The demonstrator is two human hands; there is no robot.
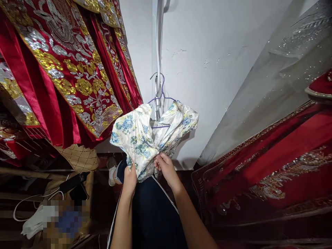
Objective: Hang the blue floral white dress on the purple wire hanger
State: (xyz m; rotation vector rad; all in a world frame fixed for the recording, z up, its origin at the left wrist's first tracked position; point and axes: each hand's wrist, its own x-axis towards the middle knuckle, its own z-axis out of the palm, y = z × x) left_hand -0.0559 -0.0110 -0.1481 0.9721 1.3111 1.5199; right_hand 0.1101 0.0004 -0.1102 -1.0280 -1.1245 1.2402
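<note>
A short-sleeved floral blouse (137, 135), white with blue, green and yellow flowers, hangs in front of me on a thin purple hanger (163, 95). My left hand (130, 174) grips the garment's lower left edge, thumb on the front of the cloth. Higher up and to the right, my right hand (164, 166) pinches the fabric near the bottom of the neckline, its fingers curled. The hanger's hook sits against a white vertical strip (157, 52); whether it is hooked onto anything I cannot make out.
Red garments with gold and silver embroidery (85, 83) hang on the left. On the right are a sheer, sparkly white garment (285, 69) and a red beaded one (275, 173). A white wall (202, 69) stands behind. A rack (89, 193) with a white cable (19, 207) is at lower left.
</note>
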